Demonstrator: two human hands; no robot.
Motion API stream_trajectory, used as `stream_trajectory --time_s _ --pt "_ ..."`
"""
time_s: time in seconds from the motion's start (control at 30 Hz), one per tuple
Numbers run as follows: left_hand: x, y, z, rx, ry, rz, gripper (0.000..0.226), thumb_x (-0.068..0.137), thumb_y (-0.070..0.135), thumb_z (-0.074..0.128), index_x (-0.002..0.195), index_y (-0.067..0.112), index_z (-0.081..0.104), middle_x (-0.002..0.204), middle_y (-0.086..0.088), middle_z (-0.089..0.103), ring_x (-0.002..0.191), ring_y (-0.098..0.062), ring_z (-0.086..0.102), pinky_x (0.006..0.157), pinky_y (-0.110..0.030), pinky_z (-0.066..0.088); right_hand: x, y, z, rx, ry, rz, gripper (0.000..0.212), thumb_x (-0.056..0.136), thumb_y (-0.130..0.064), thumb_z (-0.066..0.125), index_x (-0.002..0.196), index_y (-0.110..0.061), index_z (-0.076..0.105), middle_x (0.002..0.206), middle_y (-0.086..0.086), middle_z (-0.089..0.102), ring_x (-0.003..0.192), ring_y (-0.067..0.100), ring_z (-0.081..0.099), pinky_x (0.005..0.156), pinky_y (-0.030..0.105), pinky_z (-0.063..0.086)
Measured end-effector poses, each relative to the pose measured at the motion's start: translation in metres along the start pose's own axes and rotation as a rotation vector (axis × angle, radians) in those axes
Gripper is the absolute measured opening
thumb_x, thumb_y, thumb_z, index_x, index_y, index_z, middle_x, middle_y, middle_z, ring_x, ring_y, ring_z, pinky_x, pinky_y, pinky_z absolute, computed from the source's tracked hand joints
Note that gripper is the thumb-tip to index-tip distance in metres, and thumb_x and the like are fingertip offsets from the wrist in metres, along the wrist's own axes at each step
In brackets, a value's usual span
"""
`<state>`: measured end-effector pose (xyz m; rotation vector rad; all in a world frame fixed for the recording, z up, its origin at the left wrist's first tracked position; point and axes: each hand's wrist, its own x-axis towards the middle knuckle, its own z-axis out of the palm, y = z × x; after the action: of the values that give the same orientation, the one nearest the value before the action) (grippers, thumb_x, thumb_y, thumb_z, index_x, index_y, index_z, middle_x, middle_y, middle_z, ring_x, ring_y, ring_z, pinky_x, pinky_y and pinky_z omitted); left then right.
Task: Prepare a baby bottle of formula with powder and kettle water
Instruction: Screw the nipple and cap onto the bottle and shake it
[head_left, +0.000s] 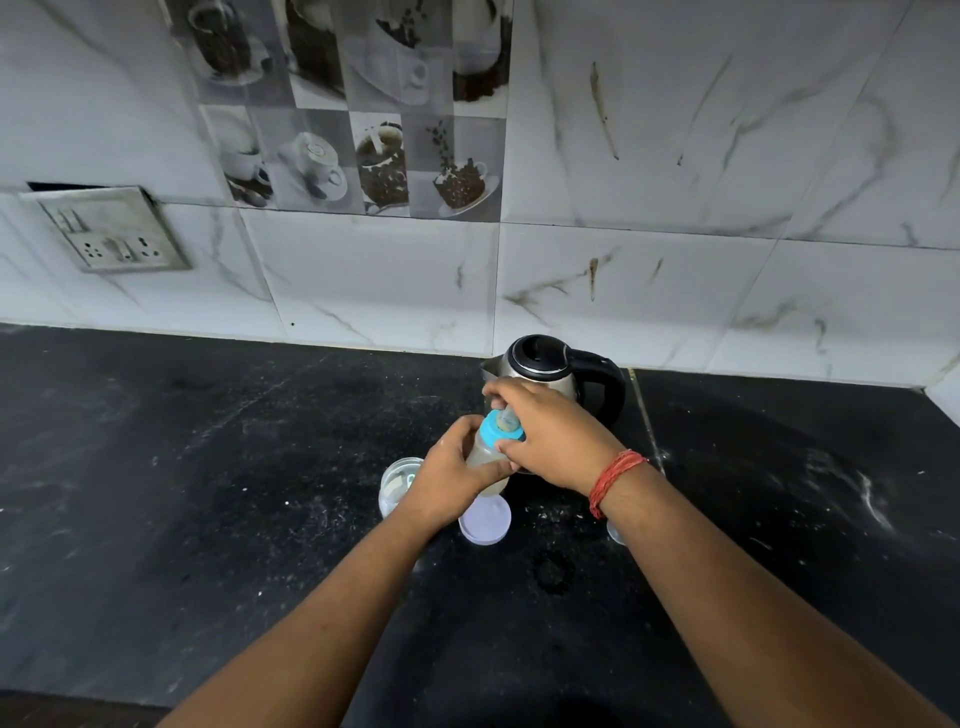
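A baby bottle (488, 460) with a blue collar and a clear teat is held above the black counter, filled with pale cloudy liquid. My left hand (452, 475) grips its body from the left. My right hand (550, 436) curls over the blue collar from the right, fingers around its rim. Right behind them stands a steel kettle (545, 371) with a black lid and handle. A clear jar (397, 480) sits left of my left hand, and a pale round lid (485, 525) lies on the counter below the bottle.
The black stone counter (234, 493) is speckled with spilled powder and runs to a marble-tiled wall. A wall socket plate (117, 231) is mounted at the upper left. A small clear object (617, 532) peeks out beneath my right forearm.
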<state>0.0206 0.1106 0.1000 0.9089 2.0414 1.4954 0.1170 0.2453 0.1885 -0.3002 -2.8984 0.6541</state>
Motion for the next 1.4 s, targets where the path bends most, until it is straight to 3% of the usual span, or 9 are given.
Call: stream_trajectory --time_s 0.3,0.43,0.63,0.77,0.83,0.93,1.07,1.2,1.4 --pt "0.0 -0.003 -0.001 -0.02 -0.005 -0.003 0.047 0.078 0.034 0.089 0.117 0.028 0.063 0.105 0.008 0.073 0.098 -0.014 0.071 0.087 -0.042 0.06 0.003 0.002 -0.001 0.047 -0.074 -0.021 0.079 0.084 -0.011 0.074 0.149 -0.028 0.032 0.133 -0.007 0.061 0.119 0.015 0.058 0.102 0.035 0.05" --pt "0.0 -0.004 -0.004 -0.047 -0.042 0.007 0.053 0.075 0.041 0.09 0.12 0.032 0.064 0.109 0.011 0.074 0.101 -0.01 0.071 0.09 -0.039 0.061 0.005 0.008 -0.008 0.131 -0.137 -0.022 0.083 0.083 -0.007 0.074 0.149 -0.027 0.028 0.128 -0.011 0.064 0.112 0.008 0.06 0.094 0.016 0.045" --pt "0.001 0.004 -0.001 -0.047 -0.023 0.036 0.054 0.069 0.051 0.087 0.116 0.039 0.064 0.106 0.014 0.074 0.099 -0.007 0.07 0.084 -0.026 0.056 0.003 0.004 0.001 0.039 0.112 0.051 0.087 0.079 -0.045 0.081 0.143 -0.028 0.025 0.1 -0.009 0.059 0.087 0.01 0.06 0.065 0.021 0.042" --pt "0.002 0.009 -0.001 -0.052 -0.01 0.054 0.048 0.071 0.049 0.084 0.114 0.043 0.065 0.107 0.016 0.073 0.1 -0.003 0.069 0.079 -0.018 0.052 0.0 0.003 0.012 -0.183 0.325 0.049 0.087 0.073 -0.076 0.063 0.136 -0.024 0.033 0.108 0.001 0.069 0.096 0.021 0.064 0.066 0.031 0.045" --pt "0.004 0.011 -0.003 -0.07 -0.003 0.053 0.052 0.071 0.047 0.084 0.118 0.041 0.064 0.109 0.016 0.073 0.101 -0.004 0.069 0.081 -0.02 0.054 0.001 0.009 0.007 -0.025 0.254 0.07 0.092 0.074 -0.069 0.069 0.144 -0.026 0.028 0.121 -0.003 0.065 0.109 0.017 0.061 0.081 0.032 0.051" --pt "0.008 0.011 -0.007 -0.062 -0.005 0.059 0.053 0.076 0.037 0.089 0.122 0.034 0.063 0.111 0.014 0.073 0.104 -0.01 0.069 0.09 -0.031 0.056 0.003 0.018 -0.005 0.27 0.029 0.084 0.095 0.081 -0.034 0.081 0.153 -0.036 0.019 0.141 -0.012 0.059 0.123 0.01 0.057 0.103 0.026 0.044" --pt "0.008 0.017 -0.005 -0.055 -0.005 0.068 0.05 0.078 0.036 0.087 0.121 0.037 0.063 0.109 0.019 0.072 0.101 -0.003 0.067 0.084 -0.021 0.055 0.001 0.014 0.002 0.301 0.178 0.122 0.09 0.076 -0.036 0.085 0.148 -0.034 0.032 0.111 -0.021 0.057 0.1 0.003 0.058 0.095 0.025 0.046" --pt "0.006 0.022 0.0 -0.062 -0.005 0.068 0.048 0.08 0.03 0.084 0.122 0.038 0.063 0.107 0.021 0.071 0.098 0.001 0.067 0.077 -0.013 0.051 -0.001 0.007 0.014 0.182 0.353 0.168 0.092 0.068 -0.059 0.082 0.142 -0.026 0.039 0.126 -0.004 0.058 0.119 0.015 0.052 0.1 0.034 0.048" --pt "0.01 0.022 -0.005 -0.079 0.01 0.074 0.051 0.079 0.032 0.088 0.124 0.033 0.063 0.11 0.018 0.072 0.102 -0.004 0.068 0.086 -0.022 0.055 -0.003 0.021 -0.001 0.467 0.116 0.115 0.091 0.083 -0.023 0.081 0.155 -0.03 0.026 0.139 -0.015 0.06 0.129 0.004 0.053 0.101 0.011 0.035"
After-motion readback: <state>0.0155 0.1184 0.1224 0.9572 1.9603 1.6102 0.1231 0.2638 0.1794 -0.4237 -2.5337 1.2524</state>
